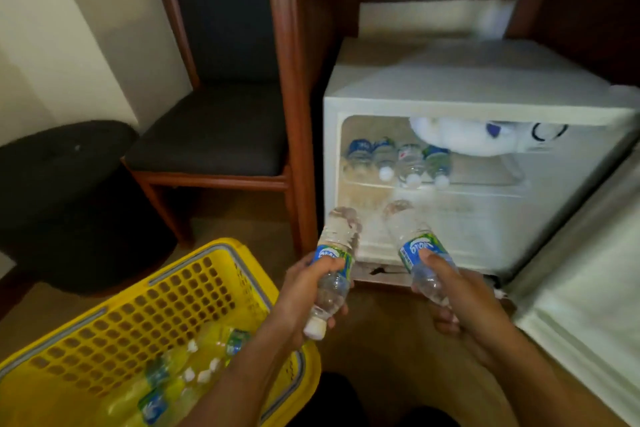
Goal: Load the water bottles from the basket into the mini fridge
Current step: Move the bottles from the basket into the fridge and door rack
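Mid-load: left hand (304, 291) wrapped tight round one bottle (334, 263), right hand (460, 298) round another (417, 246), bottoms toward the open mini fridge (381, 104). Next: slide both in, maybe low shelf. More in the basket (214, 274).

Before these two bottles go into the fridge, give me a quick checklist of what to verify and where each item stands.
1. White mini fridge door open: ok.
2. Left hand gripping a clear plastic water bottle: ok.
3. Right hand gripping a second clear bottle: ok.
4. Room on the upper shelf right of the four lying bottles: ok.
5. Caps tight: cannot tell.
6. More bottles left in the yellow plastic basket: ok.
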Motion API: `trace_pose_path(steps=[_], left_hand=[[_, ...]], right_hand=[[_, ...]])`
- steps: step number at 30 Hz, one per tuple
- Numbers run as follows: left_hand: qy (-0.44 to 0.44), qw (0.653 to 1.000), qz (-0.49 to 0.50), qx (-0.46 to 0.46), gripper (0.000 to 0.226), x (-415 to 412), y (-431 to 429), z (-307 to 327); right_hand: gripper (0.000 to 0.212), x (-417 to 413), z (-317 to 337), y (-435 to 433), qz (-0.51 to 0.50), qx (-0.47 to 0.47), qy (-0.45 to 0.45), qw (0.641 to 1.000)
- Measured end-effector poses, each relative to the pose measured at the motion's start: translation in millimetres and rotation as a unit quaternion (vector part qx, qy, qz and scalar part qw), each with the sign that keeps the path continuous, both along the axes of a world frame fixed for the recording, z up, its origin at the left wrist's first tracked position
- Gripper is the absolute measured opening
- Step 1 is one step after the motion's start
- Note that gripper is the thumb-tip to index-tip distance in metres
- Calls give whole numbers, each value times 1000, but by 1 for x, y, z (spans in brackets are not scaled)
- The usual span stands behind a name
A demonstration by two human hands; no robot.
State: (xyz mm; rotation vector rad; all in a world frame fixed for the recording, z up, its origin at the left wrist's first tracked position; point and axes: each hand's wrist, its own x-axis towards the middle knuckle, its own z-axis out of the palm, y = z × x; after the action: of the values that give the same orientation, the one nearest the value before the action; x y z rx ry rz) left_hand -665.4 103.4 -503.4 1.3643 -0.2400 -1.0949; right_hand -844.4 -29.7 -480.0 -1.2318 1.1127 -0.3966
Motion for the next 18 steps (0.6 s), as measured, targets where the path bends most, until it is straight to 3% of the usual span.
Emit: trace_pose_path(steps=[7, 13, 18], left_hand=[[-22, 995, -95, 7, 39, -50, -140, 23], [-51, 991, -117, 27, 45, -70, -236, 26], [-41, 994, -97, 35, 48, -74, -291, 20]], right_hand=[[49, -36, 0, -107, -137, -78, 38, 987], [60, -31, 1, -180, -188, -134, 133, 964], [64, -21, -4, -218, -190, -179, 154, 953]])
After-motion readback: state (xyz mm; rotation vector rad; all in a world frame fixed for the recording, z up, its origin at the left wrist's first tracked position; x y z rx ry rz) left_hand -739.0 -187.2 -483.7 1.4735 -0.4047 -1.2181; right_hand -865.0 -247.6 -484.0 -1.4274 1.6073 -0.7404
